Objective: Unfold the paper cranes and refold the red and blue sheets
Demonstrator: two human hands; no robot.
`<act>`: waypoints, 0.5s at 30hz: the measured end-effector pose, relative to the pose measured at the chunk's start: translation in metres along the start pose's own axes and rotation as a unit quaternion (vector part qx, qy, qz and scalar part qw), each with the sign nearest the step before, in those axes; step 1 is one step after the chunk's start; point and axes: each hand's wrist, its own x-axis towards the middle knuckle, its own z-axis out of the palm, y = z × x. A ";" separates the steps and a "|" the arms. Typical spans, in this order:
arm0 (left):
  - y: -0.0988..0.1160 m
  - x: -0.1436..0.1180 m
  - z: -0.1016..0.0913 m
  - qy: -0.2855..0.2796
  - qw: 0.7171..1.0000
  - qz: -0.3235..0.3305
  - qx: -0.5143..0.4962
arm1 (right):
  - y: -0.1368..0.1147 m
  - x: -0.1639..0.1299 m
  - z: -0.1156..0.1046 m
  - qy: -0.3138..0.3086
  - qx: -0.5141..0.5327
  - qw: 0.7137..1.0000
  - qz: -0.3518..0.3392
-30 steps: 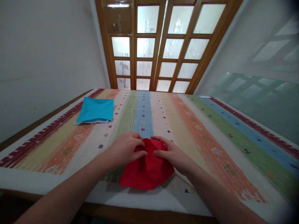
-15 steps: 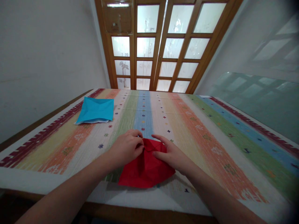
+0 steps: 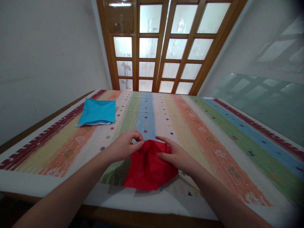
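Observation:
A sheet of red paper (image 3: 149, 172), creased and partly folded, lies near the front edge of the table. My left hand (image 3: 127, 145) is at its far left corner, thumb and forefinger closed together on the edge. On the right side, my right hand (image 3: 177, 155) grips the paper, with the thumb on top and the forefinger stretched along the far edge; its other fingers are hidden behind the sheet. A dark, raised fold shows in the upper part of the paper between both hands.
A stack of blue paper (image 3: 98, 110) with white edges lies at the back left. A striped cloth (image 3: 190, 126) covers the table. Wooden doors with glass panes (image 3: 149, 47) stand behind, and a glass sheet (image 3: 258, 104) is along the right wall.
My left hand has shifted a little left from the fold to the paper's corner, and the paper's near left corner has moved slightly right. My right hand has barely moved.

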 end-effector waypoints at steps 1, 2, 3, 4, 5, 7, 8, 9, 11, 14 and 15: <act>-0.002 0.001 -0.002 0.004 1.000 -0.012 -0.028 | -0.001 0.000 -0.001 -0.004 0.006 1.000 0.005; -0.003 0.002 -0.003 0.007 0.998 -0.025 -0.064 | -0.001 0.001 -0.001 -0.007 0.013 1.000 0.009; -0.004 0.003 -0.005 0.011 0.994 -0.038 -0.106 | -0.001 0.001 -0.002 -0.009 0.021 1.000 0.012; -0.004 0.004 -0.006 0.017 0.987 -0.050 -0.150 | -0.001 0.002 -0.003 -0.010 0.030 0.999 0.013; -0.004 0.005 -0.008 0.027 0.979 -0.063 -0.192 | -0.001 0.002 -0.003 -0.010 0.036 0.999 0.015; -0.002 0.006 -0.011 0.055 0.960 -0.094 -0.257 | 0.000 0.002 -0.004 -0.010 0.042 0.999 0.018; -0.002 0.007 -0.013 0.072 0.950 -0.111 -0.282 | 0.000 0.002 -0.004 -0.011 0.042 0.999 0.021; -0.001 0.008 -0.014 0.086 0.941 -0.127 -0.302 | 0.000 0.001 -0.004 -0.013 0.043 0.999 0.023; -0.003 0.010 -0.015 0.107 0.923 -0.160 -0.332 | -0.002 0.000 -0.004 -0.024 0.055 0.998 0.024; -0.011 0.013 -0.013 0.116 0.912 -0.196 -0.342 | -0.005 -0.003 -0.003 -0.042 0.077 0.996 0.004; -0.015 0.014 -0.012 0.113 0.911 -0.206 -0.338 | -0.007 -0.004 -0.003 -0.047 0.077 0.996 -0.007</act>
